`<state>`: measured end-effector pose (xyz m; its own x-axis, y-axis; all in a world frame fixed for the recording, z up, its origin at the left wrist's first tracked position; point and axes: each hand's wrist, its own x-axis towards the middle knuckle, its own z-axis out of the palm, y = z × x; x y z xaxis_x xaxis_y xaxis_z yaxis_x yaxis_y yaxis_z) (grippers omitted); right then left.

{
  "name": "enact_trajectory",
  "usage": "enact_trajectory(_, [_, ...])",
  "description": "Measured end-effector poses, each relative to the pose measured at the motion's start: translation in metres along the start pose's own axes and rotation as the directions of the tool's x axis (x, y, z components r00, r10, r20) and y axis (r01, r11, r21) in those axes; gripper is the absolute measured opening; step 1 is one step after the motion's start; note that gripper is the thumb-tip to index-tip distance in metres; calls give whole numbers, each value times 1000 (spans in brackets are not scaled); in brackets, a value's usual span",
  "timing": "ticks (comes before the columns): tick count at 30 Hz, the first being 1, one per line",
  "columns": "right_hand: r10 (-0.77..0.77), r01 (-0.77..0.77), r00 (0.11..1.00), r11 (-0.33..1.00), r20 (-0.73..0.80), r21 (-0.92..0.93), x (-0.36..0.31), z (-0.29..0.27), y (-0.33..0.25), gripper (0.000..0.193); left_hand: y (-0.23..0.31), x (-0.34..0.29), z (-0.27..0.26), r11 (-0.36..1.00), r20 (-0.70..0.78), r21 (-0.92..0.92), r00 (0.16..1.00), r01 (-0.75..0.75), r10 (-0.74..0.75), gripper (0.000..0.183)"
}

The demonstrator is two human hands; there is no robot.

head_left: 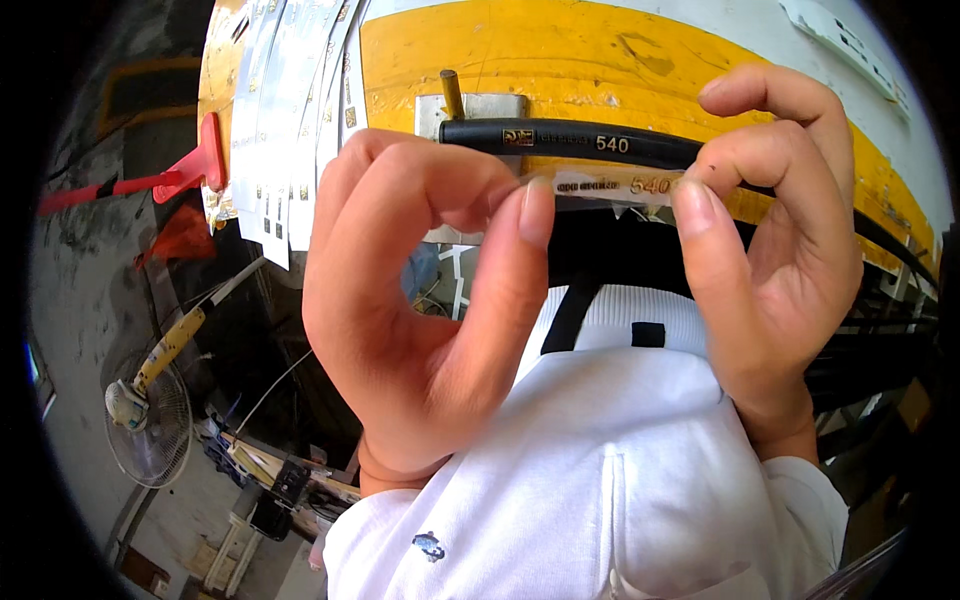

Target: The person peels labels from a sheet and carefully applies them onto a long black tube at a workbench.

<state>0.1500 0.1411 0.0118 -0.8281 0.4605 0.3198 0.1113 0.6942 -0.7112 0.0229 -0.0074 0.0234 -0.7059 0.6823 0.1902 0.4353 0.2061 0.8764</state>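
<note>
A small clear strip, probably a sticker film, with dark and gold print point(612, 187) is stretched between my two hands. My left hand point(385, 335) pinches its left end between thumb and fingers. At the other end, the thumb and forefinger of my right hand point(770, 270) grip it, the upper fingers curled loosely. Just beyond the strip lies a curved black tube point(565, 138) bearing a gold emblem and pale print. Its left end rests by a metal plate point(508, 106) with an upright peg point(452, 95). The tube's right part passes behind my right hand.
Long white sheets of printed labels point(290, 120) hang over the left of the yellow table surface point(610, 50). A red plastic tool point(208, 160) juts out at the table's left edge. A standing fan point(150, 420) is at lower left. A white slotted strip point(845, 45) lies far right.
</note>
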Motion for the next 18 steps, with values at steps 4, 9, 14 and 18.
enact_trajectory(4, [-23, 22, 1000, 997, -17, -68, 4, 10, 5, 9, -10, 11, 2, 986, 9, 142, 996, -85, 84, 14])
enact_trajectory(9, [74, -27, 986, 954, 146, -299, 23, 10, -16, 11, -17, 15, 2, 971, 61, 237, 998, -30, 16, 15])
enact_trajectory(14, [-35, 56, 996, 959, 79, -277, 13, 11, 0, 14, -12, 19, 5, 980, 60, 196, 997, 37, -49, 16])
enact_trajectory(18, [-38, 60, 994, 971, 100, -233, 16, 13, 2, 15, -14, 20, 3, 976, 74, 213, 996, 41, -58, 17])
